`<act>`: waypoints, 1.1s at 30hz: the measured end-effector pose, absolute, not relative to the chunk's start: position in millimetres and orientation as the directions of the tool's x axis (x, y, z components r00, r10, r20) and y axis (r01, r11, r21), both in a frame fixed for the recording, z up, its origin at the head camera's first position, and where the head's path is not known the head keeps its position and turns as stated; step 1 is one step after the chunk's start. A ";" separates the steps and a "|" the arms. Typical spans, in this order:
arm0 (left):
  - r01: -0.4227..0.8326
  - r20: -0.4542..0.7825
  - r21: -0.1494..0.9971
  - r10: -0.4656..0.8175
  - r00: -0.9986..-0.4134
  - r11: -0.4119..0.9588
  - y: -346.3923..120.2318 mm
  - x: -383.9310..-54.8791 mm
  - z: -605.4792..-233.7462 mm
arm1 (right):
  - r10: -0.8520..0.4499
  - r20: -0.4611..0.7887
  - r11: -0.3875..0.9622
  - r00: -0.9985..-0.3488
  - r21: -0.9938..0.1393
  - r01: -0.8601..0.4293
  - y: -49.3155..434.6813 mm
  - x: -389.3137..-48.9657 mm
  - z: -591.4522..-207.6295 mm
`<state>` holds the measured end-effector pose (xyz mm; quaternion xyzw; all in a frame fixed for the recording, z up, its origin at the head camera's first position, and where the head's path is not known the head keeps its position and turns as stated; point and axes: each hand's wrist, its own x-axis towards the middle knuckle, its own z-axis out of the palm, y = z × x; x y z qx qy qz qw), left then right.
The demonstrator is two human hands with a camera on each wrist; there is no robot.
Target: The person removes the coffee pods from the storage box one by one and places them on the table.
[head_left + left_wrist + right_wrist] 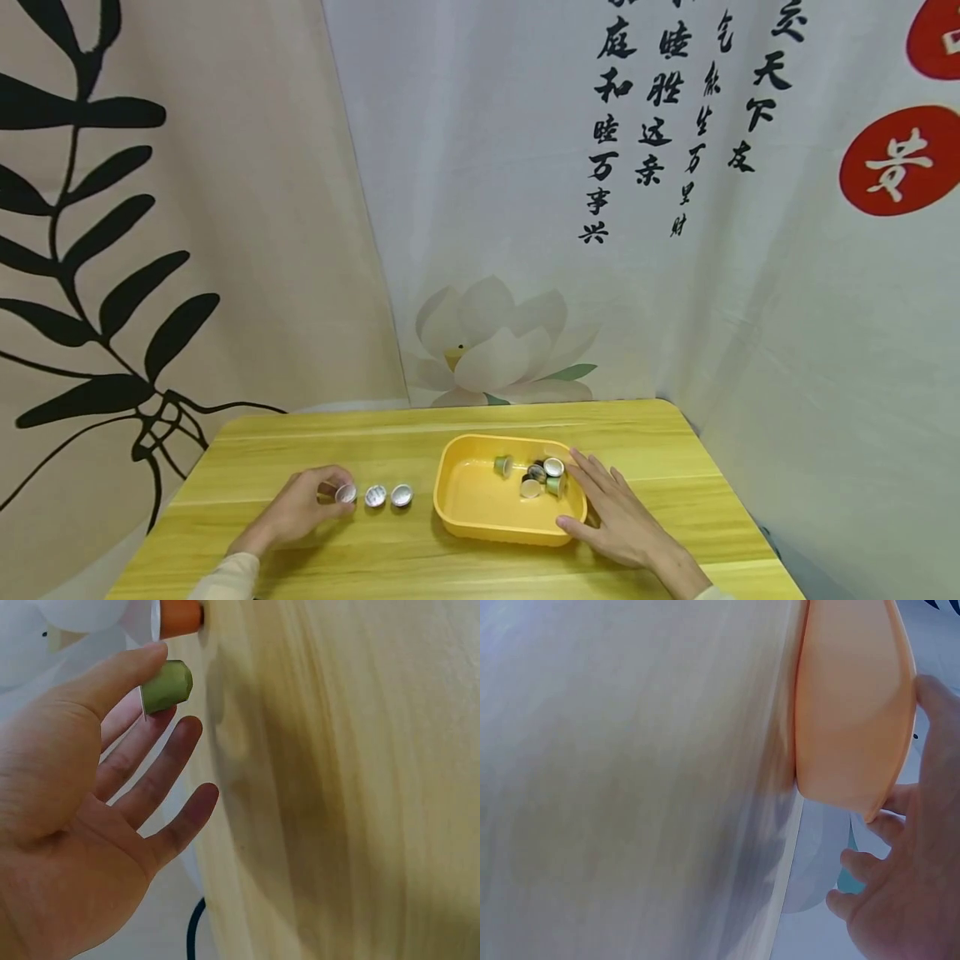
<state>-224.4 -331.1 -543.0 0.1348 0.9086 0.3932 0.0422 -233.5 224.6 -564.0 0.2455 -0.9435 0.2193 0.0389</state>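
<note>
My left hand [296, 507] pinches a green coffee capsule [169, 686] between thumb and fingertips, its pale lid facing up. The other fingers spread loosely beneath it. Just right of that hand, two capsules stand lid up on the table, a near one [376, 497] and a farther one [402, 496]; in the left wrist view an orange capsule [180, 616] shows beside the held one. With fingers mostly straight, my right hand [621, 523] touches the right end of a yellow plastic tray [468, 500]. Several capsules lie inside, among them a green one [502, 466] apart from the cluster.
The wood-grain table [375, 558] carries the tray and the row of capsules. Behind and beside it hang printed curtains [487, 192] with black leaves, a lotus and writing. A dark cable [195, 930] hangs past the table edge in the left wrist view.
</note>
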 end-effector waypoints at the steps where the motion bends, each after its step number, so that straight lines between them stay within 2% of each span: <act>1: 0.211 0.028 0.729 0.280 -0.960 0.652 -331.4 -224.4 -544.8 | -0.447 0.176 0.784 -0.877 -0.395 -0.478 224.5 -233.5 -563.8; 33: 0.175 0.023 0.714 0.228 -0.973 0.678 -329.3 -230.4 -554.5 | -0.443 0.179 0.785 -0.878 -0.396 -0.477 225.7 -233.3 -565.8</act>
